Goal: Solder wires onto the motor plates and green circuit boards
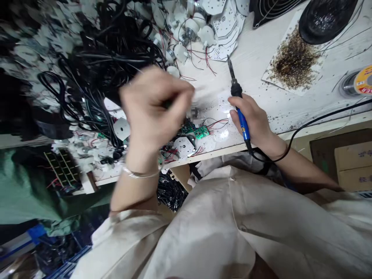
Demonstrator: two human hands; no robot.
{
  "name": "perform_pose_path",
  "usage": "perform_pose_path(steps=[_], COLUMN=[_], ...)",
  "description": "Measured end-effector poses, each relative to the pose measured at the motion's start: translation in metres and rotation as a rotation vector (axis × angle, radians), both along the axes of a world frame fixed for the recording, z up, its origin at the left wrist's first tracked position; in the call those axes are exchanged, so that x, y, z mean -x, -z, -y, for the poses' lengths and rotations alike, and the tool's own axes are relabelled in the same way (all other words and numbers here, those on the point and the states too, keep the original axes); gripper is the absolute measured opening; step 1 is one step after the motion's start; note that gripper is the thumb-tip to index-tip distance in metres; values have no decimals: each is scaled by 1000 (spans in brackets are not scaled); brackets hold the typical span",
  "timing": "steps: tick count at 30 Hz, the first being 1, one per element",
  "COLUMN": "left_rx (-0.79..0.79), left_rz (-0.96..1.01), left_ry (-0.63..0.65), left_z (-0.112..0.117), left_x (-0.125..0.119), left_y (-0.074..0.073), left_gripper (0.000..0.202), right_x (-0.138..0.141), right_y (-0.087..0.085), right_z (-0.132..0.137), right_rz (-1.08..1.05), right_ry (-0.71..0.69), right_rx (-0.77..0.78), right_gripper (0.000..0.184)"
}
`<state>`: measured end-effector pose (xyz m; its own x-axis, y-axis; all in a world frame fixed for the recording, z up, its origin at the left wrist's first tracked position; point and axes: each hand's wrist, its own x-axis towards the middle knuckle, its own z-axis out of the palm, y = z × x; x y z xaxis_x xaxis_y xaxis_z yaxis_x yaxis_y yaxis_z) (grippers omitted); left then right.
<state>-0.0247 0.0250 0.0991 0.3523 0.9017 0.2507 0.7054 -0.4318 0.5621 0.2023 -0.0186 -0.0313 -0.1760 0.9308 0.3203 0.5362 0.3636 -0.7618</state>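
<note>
Two hands working at frame centre: left hand (154, 108), right hand (255, 120). One soldering iron (240, 104) showing at centre right. Two green circuit boards (201, 132) lying at centre. One solder spool (362, 81) sitting at right edge. One bracelet (139, 173) circling wrist, lower left. Two cardboard boxes (353, 162) standing at lower right.

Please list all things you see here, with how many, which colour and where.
Soldering iron: one, blue and black, in right grip.
Circuit boards: two, green, near table front edge.
Cables: many, black, heaped at left.
Round plastic housings: many, white, far side of table.
Solder spool: one, yellow label, right edge.
Dish: one, black, top right.
Cardboard box: one, tan, lower right.
Bracelet: one, silver, on left wrist.
Sleeves: two, cream, at bottom.
Left grip: one, blurred, above the boards.
Right grip: one, around the iron.
</note>
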Motion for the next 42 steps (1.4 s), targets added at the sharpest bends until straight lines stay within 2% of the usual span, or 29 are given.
perform_pose_path(steps=[2, 5, 7, 9, 15, 20, 24, 28, 34, 38, 42], left_rx=[-12, 47, 82, 93, 154, 76, 96, 89, 77, 50, 40], left_rz=[-36, -135, -165, -168, -191, -172, -155, -160, -150, -165, -159], left_ry=[30, -25, -38, -61, -56, 58, 127, 102, 51, 101, 135], left_z=[6, 14, 15, 11, 1, 8, 11, 14, 17, 17, 17], left_x=[-14, -29, -34, -37, -32, -29, -27, -20, -19, -22, -20], left_y=[26, 62, 76, 84, 88, 88, 92, 94, 97, 101, 102], left_gripper=[11, 10, 10, 9, 7, 10, 11, 14, 13, 9, 7], right_x=[-1, -2, -3, -4, -8, -9, -3, 0, 0, 0, 1], right_y=[-2, -3, -3, -4, -10, -5, 1, -1, -12, -14, -10], right_z=[-1, -2, -2, -2, 1, -3, -7, -12, -13, -11, -10], right_rz=[-20, -36, -33, -18, 59, 94, 132, 152, 178, 127, 202], right_ry=[2, -15, -33, -48, -23, -63, -98, -69, -238, -202, -174], right_rx=[0, 5, 10, 16, -40, -49, 9, 4, 47, 6, -1], right_gripper=[26, 27, 28, 27, 22, 28, 27, 34, 31, 28, 29])
